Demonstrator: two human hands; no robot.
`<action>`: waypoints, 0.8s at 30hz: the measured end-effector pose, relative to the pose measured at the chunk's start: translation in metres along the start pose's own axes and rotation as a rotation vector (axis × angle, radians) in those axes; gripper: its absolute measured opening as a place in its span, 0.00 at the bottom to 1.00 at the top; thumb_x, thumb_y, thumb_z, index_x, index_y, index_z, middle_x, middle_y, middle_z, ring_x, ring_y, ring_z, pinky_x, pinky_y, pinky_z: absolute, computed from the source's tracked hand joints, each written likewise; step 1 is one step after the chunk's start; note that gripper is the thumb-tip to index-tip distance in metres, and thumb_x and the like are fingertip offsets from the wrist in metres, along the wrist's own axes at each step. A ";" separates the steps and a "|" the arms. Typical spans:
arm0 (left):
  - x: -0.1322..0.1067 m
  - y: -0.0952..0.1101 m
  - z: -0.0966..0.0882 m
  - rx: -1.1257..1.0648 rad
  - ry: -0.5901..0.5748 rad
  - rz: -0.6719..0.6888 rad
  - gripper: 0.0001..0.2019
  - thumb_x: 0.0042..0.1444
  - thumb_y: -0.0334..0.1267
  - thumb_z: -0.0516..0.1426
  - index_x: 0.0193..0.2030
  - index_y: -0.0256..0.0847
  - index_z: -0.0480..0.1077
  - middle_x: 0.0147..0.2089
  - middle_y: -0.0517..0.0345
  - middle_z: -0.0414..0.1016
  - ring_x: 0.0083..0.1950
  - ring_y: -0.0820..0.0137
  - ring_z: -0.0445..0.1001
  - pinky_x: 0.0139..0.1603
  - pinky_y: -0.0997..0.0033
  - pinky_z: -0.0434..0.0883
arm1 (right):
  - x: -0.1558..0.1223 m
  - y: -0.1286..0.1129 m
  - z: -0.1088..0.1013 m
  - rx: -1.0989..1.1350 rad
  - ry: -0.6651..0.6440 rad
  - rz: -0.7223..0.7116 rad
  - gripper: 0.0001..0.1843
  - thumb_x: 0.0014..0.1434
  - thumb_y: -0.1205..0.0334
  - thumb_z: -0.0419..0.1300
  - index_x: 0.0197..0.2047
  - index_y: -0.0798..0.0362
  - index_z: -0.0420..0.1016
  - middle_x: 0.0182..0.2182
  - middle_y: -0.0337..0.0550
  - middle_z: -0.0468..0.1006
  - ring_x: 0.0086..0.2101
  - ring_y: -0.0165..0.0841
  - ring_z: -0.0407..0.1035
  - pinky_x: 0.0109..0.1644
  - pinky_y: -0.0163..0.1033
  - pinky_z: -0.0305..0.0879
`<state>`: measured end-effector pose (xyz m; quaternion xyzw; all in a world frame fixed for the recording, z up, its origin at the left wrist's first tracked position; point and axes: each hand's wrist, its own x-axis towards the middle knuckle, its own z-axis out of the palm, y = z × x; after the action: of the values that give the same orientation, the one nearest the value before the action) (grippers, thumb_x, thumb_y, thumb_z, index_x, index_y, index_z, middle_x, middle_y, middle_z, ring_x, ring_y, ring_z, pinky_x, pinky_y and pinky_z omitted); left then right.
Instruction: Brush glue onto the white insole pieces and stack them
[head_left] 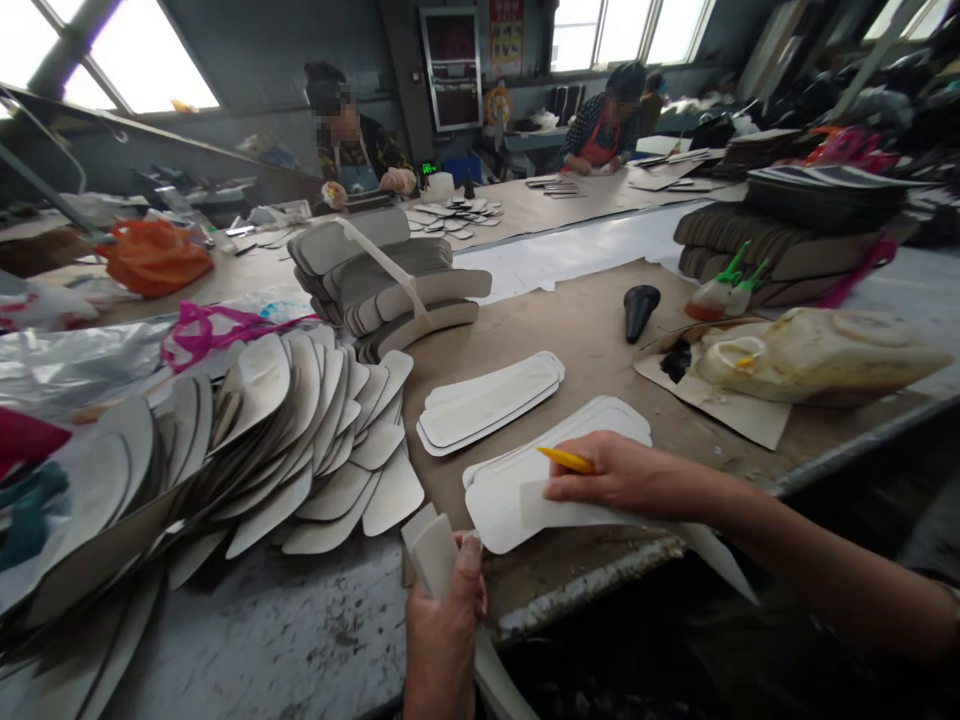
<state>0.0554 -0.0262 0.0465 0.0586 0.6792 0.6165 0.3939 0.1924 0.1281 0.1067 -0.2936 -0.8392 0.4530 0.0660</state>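
My left hand (448, 625) grips a bundle of pale, flexible strips (431, 550) near the table's front edge; their tails hang down below the hand. My right hand (607, 470) is closed on a yellow pointed tool (564, 460), its tip aimed left. Under that same hand lies a white strip (551, 508), with its end (720, 560) hanging past the table edge; whether the fingers pinch it I cannot tell. Beneath is a fanned stack of white rounded panels (495, 520). A second small stack of such panels (491, 400) rests just behind it.
Many overlapping panels (330, 490) spread over the left side. Behind stand tied bundles (427, 290). At right are a cut plastic jug (847, 355), small green-tipped bottles (712, 295), a black tapered object (641, 310) and more stacks (780, 240). Two people work across the table.
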 end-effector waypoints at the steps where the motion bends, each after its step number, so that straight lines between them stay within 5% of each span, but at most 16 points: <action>1: 0.004 0.003 0.002 0.021 -0.014 -0.020 0.21 0.38 0.49 0.63 0.32 0.33 0.67 0.13 0.67 0.60 0.16 0.80 0.56 0.19 0.79 0.54 | 0.009 -0.002 0.005 -0.026 -0.078 -0.015 0.14 0.54 0.56 0.55 0.21 0.55 0.67 0.17 0.33 0.61 0.20 0.24 0.53 0.23 0.30 0.49; 9: 0.017 0.003 0.004 0.013 -0.076 -0.103 0.18 0.35 0.45 0.64 0.28 0.35 0.66 0.14 0.68 0.61 0.18 0.79 0.57 0.20 0.78 0.55 | 0.056 -0.008 0.025 -0.291 -0.334 0.072 0.11 0.53 0.57 0.56 0.29 0.56 0.72 0.22 0.38 0.69 0.23 0.26 0.59 0.25 0.30 0.49; 24: 0.029 -0.003 0.000 0.319 -0.073 -0.051 0.18 0.42 0.52 0.60 0.25 0.36 0.66 0.15 0.67 0.60 0.18 0.77 0.58 0.19 0.75 0.58 | 0.061 -0.014 0.032 -0.531 -0.318 0.073 0.14 0.54 0.55 0.55 0.36 0.55 0.76 0.30 0.48 0.78 0.29 0.36 0.70 0.25 0.33 0.51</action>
<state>0.0372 -0.0107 0.0301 0.1255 0.7549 0.4883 0.4195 0.1250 0.1330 0.0896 -0.2558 -0.9170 0.2602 -0.1612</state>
